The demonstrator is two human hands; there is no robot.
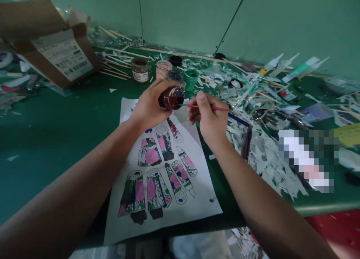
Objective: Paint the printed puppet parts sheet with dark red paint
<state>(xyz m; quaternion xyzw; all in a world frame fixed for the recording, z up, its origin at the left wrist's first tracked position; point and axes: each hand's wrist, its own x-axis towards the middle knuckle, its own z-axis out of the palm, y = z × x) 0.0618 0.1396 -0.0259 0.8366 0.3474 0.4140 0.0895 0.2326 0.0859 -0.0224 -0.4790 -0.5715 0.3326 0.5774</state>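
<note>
My left hand (pixel 153 103) is wrapped round a small jar of dark red paint (pixel 171 98), tilted with its mouth toward my right hand. Pinched in my right hand (pixel 209 114) is a thin red-handled paintbrush (pixel 216 109), its tip at the jar's mouth. Below both hands lies a white sheet of paper (pixel 206 191) printed with outlined figure parts, partly coloured pink, green, blue and black. Just behind the hands stand open paint jars: a green one (pixel 191 79), a peach one (pixel 163 68) and a brown one (pixel 140 69).
An open cardboard box (pixel 64 56) sits at the back left, with thin wooden sticks (pixel 114 65) beside it. Paper scraps (pixel 261 157) cover the right side of the green table (pixel 62 139). Nozzled tubes (pixel 300 69) lie at the back right. A green wall (pixel 191 18) closes off the far side.
</note>
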